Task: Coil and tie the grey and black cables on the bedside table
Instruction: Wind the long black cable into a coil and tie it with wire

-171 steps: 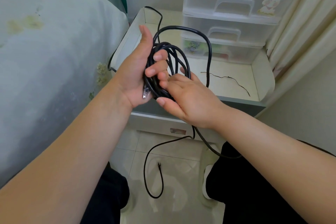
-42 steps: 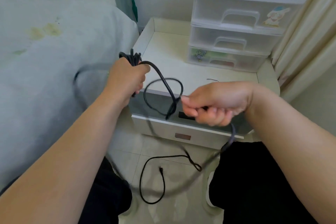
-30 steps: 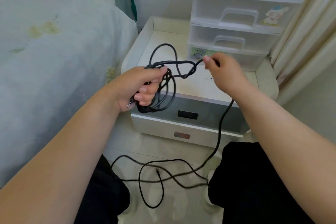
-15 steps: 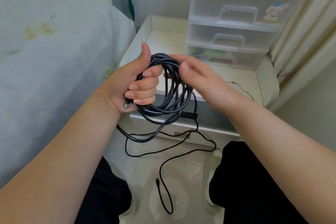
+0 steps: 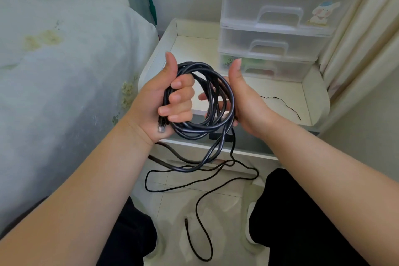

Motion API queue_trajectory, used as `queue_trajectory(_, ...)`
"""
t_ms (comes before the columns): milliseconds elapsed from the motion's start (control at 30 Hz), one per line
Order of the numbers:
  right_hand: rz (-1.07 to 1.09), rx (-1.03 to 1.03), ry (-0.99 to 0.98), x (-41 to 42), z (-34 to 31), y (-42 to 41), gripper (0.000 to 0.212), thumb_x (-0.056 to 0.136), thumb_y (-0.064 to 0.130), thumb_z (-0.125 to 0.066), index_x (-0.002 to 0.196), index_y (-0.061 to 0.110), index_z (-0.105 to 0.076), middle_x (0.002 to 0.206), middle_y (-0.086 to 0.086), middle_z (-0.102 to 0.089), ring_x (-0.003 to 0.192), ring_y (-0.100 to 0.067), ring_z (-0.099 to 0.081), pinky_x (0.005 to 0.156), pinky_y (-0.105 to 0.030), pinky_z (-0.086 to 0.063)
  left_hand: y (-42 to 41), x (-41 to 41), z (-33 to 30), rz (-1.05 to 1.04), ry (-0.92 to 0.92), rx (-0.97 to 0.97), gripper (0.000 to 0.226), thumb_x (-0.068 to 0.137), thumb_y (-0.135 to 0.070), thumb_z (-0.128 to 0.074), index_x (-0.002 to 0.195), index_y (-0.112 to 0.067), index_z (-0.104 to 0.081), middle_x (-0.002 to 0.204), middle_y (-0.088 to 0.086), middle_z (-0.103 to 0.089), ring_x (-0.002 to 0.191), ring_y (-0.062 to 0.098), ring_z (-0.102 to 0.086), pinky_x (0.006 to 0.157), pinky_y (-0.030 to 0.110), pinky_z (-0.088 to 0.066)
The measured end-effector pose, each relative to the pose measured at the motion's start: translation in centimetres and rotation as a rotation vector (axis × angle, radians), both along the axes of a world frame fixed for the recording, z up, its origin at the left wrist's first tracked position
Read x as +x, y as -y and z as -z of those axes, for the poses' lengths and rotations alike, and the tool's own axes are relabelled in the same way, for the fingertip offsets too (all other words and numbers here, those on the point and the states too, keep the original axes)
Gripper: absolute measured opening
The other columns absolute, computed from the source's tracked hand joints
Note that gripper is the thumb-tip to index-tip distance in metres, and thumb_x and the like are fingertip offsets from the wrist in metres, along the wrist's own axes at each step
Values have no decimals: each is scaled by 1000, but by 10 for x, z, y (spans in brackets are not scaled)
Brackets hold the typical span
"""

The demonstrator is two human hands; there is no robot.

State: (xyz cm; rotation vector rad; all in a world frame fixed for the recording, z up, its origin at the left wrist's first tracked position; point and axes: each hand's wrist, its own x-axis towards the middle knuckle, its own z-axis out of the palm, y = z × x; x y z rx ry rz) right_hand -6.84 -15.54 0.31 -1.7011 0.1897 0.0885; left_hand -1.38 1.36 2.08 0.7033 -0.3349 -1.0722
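Note:
A black cable (image 5: 207,129) is wound into several loops in front of the bedside table (image 5: 194,49). My left hand (image 5: 159,103) is closed around the left side of the coil, thumb up, with a clear plug end (image 5: 161,127) sticking out below the palm. My right hand (image 5: 244,101) grips the coil's right side, thumb up. The loose rest of the cable (image 5: 200,181) hangs down and lies on the floor, its far plug (image 5: 186,220) between my legs. A thin black tie wire (image 5: 282,103) lies on the table top. No grey cable is visible.
A white plastic drawer unit (image 5: 278,28) stands at the back right of the table. A bed with a pale floral cover (image 5: 64,82) is at the left. Cream curtains (image 5: 367,39) hang at the right. My black-trousered legs (image 5: 302,222) flank the tiled floor.
My right hand has moved from across the top of the coil to its right side and closed on it. The loops are a little wider. More loose cable lies on the floor.

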Motion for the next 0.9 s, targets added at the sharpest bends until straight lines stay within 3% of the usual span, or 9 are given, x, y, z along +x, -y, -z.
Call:
queue_trajectory(100,117,-177,38,2,2,1,85,91,64,-2,91,12,-70,71,1,-72,53,-14,-57,43,-22,-37,6,2,0,-63,-18,50,60,93,-63,-25,57,-19,-44,35,-9,-40,22,3,-35,29,16,-22)
queue_trajectory(200,154,-390,206,1,7,6,72,96,56,-15,77,12,-69,55,2,-63,51,-5,-55,55,-19,-41,5,8,-5,-201,-7,67,61,95,-62,-24,56,-20,-42,33,-8,-34,21,4,-32,28,15,-21)
queue_trajectory(333,205,-264,198,9,6,22,64,96,53,-34,65,2,-57,38,11,-39,36,-3,-34,45,-13,-28,-2,17,-12,-450,-37,-29,58,96,-61,-28,56,-20,-41,33,-9,-32,23,4,-32,29,14,-22)
queue_trajectory(467,73,-176,-57,13,12,51,54,89,58,-48,55,17,-44,47,2,-29,43,-14,-21,43,-21,-20,-25,34,-21,-729,-218,-315,55,97,-53,-37,55,-18,-41,36,-9,-38,26,3,-37,31,14,-30)
queue_trajectory(533,-114,-319,-239,11,16,61,53,90,58,-47,55,19,-40,46,3,-31,41,-15,-24,45,-22,-25,-34,41,-22,-806,-268,-330,57,98,-51,-40,52,-17,-41,36,-9,-36,27,3,-35,32,14,-30)
queue_trajectory(633,-303,-705,-335,3,24,55,53,91,59,-42,61,17,-53,51,1,-51,45,-14,-48,65,-27,-43,-25,34,-19,-749,-222,-163,58,96,-55,-38,51,-19,-41,36,-9,-34,26,3,-34,31,14,-27)
queue_trajectory(700,-332,-929,-259,0,36,46,43,94,52,-43,82,18,-68,79,1,-68,75,-15,-64,76,-29,-45,-12,25,-18,-628,-128,3,55,95,-59,-36,56,-21,-40,36,-9,-32,25,2,-31,29,14,-23)
queue_trajectory(767,-194,-1039,-62,-1,45,38,31,97,40,-43,110,22,-65,112,2,-66,103,-17,-60,84,-27,-42,-1,16,-16,-510,-19,144,54,94,-61,-33,59,-22,-37,35,-9,-29,24,2,-27,28,15,-21)
queue_trajectory(900,113,-293,190,11,31,26,41,98,39,-34,127,19,-56,122,3,-64,115,-10,-58,104,-36,-41,14,3,-11,-354,116,293,55,93,-64,-30,59,-21,-36,36,-10,-26,26,2,-23,28,17,-21)
